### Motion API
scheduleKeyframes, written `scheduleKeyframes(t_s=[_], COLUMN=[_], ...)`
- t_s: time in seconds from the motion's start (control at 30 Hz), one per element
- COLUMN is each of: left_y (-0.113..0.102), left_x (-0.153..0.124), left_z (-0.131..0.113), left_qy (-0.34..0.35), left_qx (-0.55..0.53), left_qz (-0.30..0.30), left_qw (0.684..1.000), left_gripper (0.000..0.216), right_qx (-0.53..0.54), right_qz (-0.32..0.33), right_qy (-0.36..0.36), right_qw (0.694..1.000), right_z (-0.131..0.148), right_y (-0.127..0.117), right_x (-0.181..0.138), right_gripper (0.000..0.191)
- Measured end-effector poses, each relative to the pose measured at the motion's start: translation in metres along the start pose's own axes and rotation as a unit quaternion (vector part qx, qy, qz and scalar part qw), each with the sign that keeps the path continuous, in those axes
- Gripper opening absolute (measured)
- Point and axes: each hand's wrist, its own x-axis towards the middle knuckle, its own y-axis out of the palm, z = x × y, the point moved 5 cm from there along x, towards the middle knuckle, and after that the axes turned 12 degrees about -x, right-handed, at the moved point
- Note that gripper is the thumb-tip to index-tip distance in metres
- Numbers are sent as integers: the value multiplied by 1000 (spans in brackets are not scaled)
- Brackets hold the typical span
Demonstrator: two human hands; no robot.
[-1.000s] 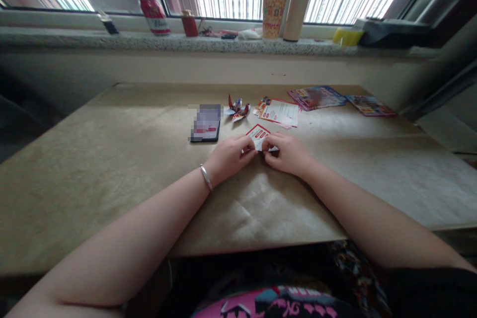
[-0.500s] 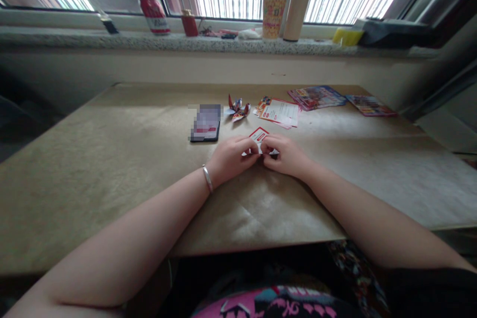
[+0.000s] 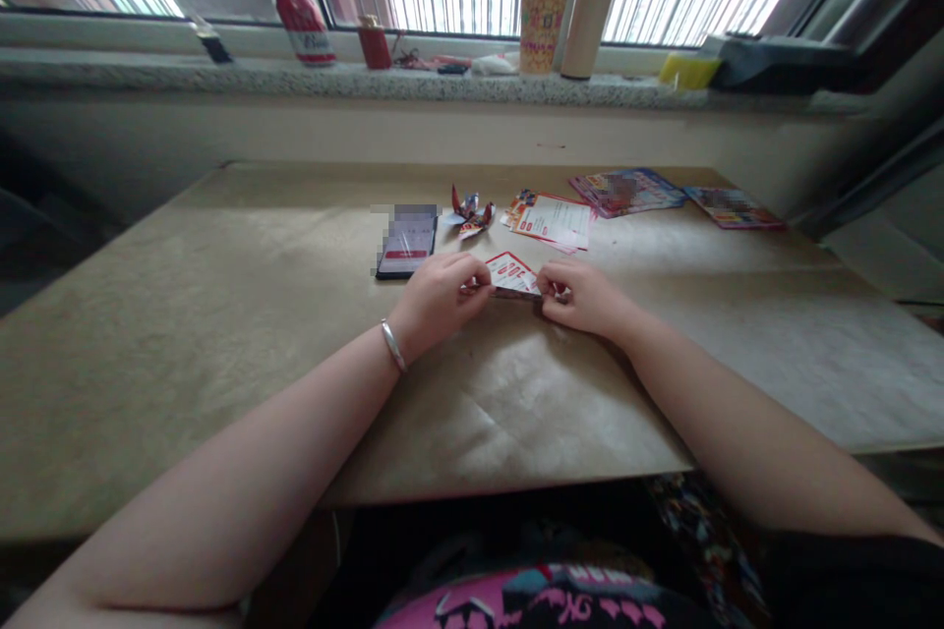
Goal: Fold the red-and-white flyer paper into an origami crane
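Note:
A folded sheet of paper (image 3: 511, 273), white with red print and a red border, lies in a triangle shape between my hands. My left hand (image 3: 447, 295) pinches its left end, and a silver bangle circles that wrist. At the paper's right end, the fingers of my right hand (image 3: 579, 297) are closed on it. Just beyond my left hand rests a phone (image 3: 410, 244) with its screen lit. A folded paper figure (image 3: 470, 214) with pointed tips stands to the right of the phone.
Printed sheets (image 3: 557, 220) lie beyond my right hand on the table (image 3: 221, 314). Colourful cards (image 3: 641, 191) and another stack (image 3: 734, 206) are at the back right. The windowsill (image 3: 258, 84) bears a can (image 3: 304, 29), a red bottle (image 3: 374, 44) and a patterned cup (image 3: 542, 29).
My hands have moved apart along the paper, the left one leftward and the right one rightward. More of the triangular paper now shows between them.

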Motion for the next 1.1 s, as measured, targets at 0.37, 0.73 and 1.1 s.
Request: scheduleKeyframes(t_s=[0.37, 0.73, 1.1], left_y=[-7, -6, -9], left_x=[0, -1, -2], left_z=[6, 8, 2], left_qy=[-35, -48, -51], left_qx=[-11, -16, -15], left_qz=[-9, -13, -26], left_qw=[999, 999, 998], left_gripper=[8, 9, 7], right_qx=[-18, -44, -57], right_qz=[45, 57, 84], right_qy=[13, -13, 7], right_qw=[999, 997, 995], right_z=[-27, -36, -46], right_y=[2, -5, -4], right_x=[-4, -7, -10], right_gripper=[3, 3, 2])
